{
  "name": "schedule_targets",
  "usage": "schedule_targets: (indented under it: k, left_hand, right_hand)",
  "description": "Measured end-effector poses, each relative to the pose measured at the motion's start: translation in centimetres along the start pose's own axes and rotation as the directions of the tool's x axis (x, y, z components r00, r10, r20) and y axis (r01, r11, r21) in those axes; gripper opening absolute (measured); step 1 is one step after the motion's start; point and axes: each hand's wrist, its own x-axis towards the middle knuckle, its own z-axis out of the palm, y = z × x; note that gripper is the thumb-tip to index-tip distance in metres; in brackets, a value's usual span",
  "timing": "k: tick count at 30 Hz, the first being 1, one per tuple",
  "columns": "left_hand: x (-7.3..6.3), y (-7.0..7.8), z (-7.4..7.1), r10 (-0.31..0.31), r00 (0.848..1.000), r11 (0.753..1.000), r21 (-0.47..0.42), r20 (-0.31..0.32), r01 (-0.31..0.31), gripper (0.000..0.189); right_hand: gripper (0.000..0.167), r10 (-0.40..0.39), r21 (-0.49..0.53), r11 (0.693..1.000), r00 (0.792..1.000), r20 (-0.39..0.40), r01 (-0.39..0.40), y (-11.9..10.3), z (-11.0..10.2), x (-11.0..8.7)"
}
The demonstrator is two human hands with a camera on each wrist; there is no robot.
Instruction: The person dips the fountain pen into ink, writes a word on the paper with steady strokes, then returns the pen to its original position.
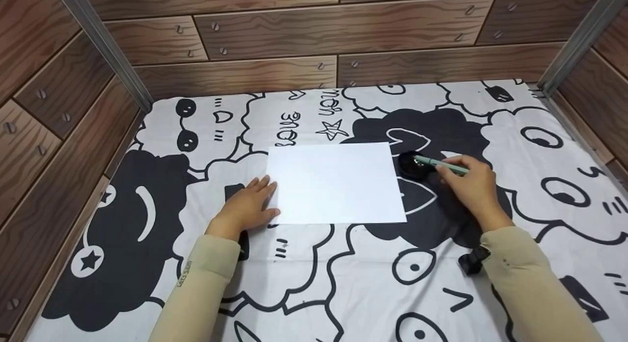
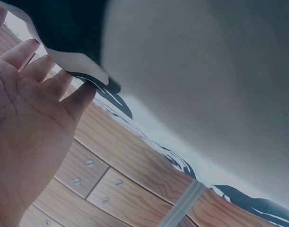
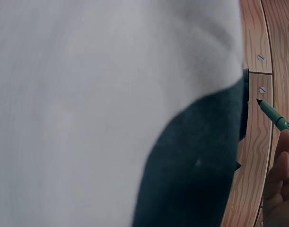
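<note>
A blank white sheet of paper [image 1: 336, 185] lies on the patterned cloth. At its left edge rests my left hand [image 1: 250, 204], fingers extended, with fingertips and thumb on the paper's border; the left wrist view shows its palm [image 2: 30, 118]. My right hand [image 1: 468, 185] pinches a green pen [image 1: 444, 165] with a dark pointed tip [image 3: 259, 100]. In the head view the pen's tip end overlaps a small round black dish [image 1: 409, 171], which has a shiny dark inside. That dish sits just right of the paper.
A white cloth [image 1: 304, 278] with black cartoon faces covers the table. Wood-patterned panels [image 1: 343, 33] rise at the back and sides, with grey metal posts [image 1: 105, 47] at the corners. A small black device [image 1: 472, 261] is by the right wrist.
</note>
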Motion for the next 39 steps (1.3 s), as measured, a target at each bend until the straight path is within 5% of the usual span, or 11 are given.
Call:
schedule_targets:
  k: [27, 39]
  left_hand:
    - [0.0, -0.2, 0.2, -0.005, 1.000, 1.000, 0.011, -0.007, 0.005, 0.068]
    - [0.0, -0.2, 0.2, 0.008, 1.000, 1.000, 0.007, -0.018, -0.008, 0.068]
  right_hand:
    - [0.018, -0.129, 0.032, 0.991, 0.988, -0.080, 0.132, -1.9, 2.1, 0.1]
    - [0.015, -0.154, 0.171, 0.973, 0.987, -0.033, 0.158, -3.7, 2.7, -0.5]
